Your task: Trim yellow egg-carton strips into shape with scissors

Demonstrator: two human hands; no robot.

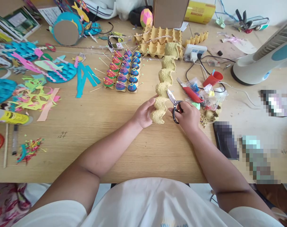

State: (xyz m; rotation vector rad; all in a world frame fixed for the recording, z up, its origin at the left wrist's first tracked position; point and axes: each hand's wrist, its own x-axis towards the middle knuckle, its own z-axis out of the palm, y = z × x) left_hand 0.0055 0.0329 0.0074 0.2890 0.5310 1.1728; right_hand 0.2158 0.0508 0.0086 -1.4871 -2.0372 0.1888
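A long yellowish strip of egg carton cups (165, 75) stretches away from me over the middle of the table. My left hand (145, 113) grips its near end from the left side, the thumb along the edge and the other fingers partly hidden. In my right hand (188, 117) is a pair of black-handled scissors (172, 97), fingers through the loops. The blades meet the strip's right edge, near the cups closest to my left hand. Left of the strip stand three rows of painted egg carton cups (122, 72) with faces and pin-like antennae.
Egg trays (157, 41) lie at the back beside a white power strip (195, 50). To the right are a red cutter (192, 94), a red cup (213, 78), plastic bags and a fan (252, 60). Paper scraps (37, 94) and a glue bottle (13, 116) lie left.
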